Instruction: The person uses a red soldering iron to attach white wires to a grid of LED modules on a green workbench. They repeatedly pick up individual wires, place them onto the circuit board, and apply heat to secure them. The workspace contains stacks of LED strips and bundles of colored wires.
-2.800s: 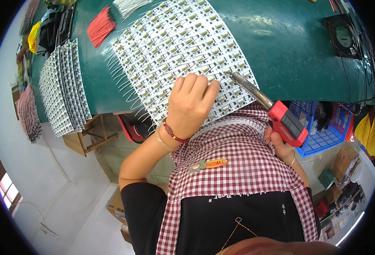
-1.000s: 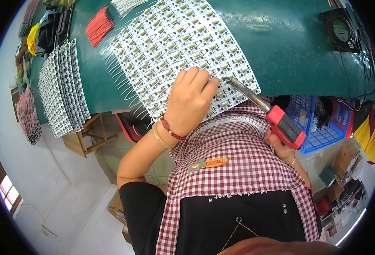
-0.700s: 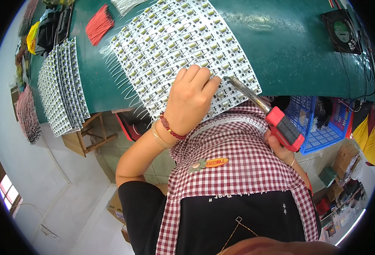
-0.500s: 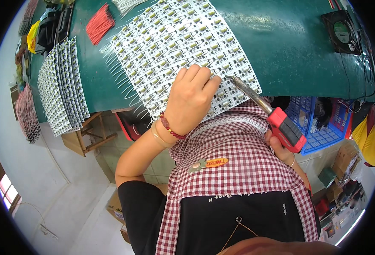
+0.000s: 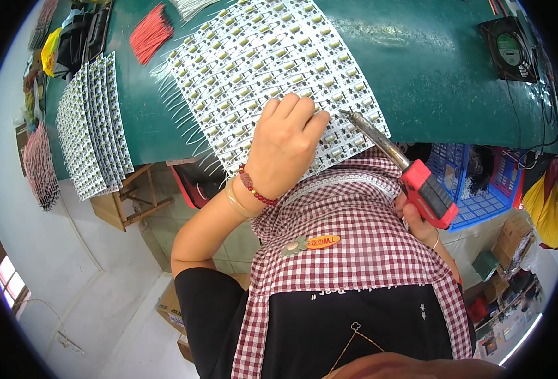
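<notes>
A large white panel of small circuit boards [image 5: 260, 76] lies on the green table, with pale wires fringing its left side. My left hand [image 5: 285, 142] rests over the panel's near part, thumb and fingers pinched together. Whatever those fingers hold, if anything, is hidden beneath them. From the right comes a soldering iron [image 5: 427, 192] with a red and black handle. Its metal tip is over the panel, just right of my left thumb; contact with the board cannot be made out. My right hand [image 5: 418, 224] is closed round the handle's underside, partly hidden by it.
Several more board panels [image 5: 92, 129] overlap at the table's left edge. Bundles of red wires [image 5: 151, 35] and white wires [image 5: 190, 7] lie farther back. A black fan [image 5: 509, 47] with cables stands at the far right. Blue plastic crates [image 5: 481, 205] sit below the table.
The soldering iron has shifted very slightly to the right. My left hand stays almost in the same place, still pinched over the panel.
</notes>
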A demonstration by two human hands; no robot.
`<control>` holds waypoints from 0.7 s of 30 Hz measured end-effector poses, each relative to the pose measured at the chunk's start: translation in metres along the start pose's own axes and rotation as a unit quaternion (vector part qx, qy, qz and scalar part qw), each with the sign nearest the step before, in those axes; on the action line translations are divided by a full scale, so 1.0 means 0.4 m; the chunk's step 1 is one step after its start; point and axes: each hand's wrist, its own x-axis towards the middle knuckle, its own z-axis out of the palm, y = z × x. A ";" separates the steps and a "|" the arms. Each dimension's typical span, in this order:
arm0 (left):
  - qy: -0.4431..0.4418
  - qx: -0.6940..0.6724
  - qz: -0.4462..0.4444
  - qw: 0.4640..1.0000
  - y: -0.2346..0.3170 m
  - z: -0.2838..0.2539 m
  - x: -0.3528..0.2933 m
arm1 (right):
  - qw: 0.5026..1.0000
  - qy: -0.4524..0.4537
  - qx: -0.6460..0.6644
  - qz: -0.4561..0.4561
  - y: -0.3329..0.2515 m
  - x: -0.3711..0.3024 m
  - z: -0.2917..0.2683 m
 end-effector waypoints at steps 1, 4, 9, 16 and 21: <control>0.000 0.003 0.002 1.000 -0.001 0.002 0.001 | 1.000 0.002 0.003 -0.001 0.003 0.000 0.001; -0.004 0.007 0.002 1.000 0.002 0.001 0.005 | 1.000 0.011 -0.002 -0.011 0.001 0.006 0.008; -0.021 0.029 0.000 0.999 0.004 -0.006 0.003 | 0.999 0.016 -0.034 -0.018 -0.015 0.016 0.017; -0.009 0.019 0.000 1.000 0.005 -0.006 0.007 | 0.999 0.002 -0.039 -0.018 0.007 0.001 0.005; -0.011 0.022 0.000 1.000 0.007 -0.007 0.009 | 0.999 0.008 -0.036 -0.026 -0.005 0.013 0.017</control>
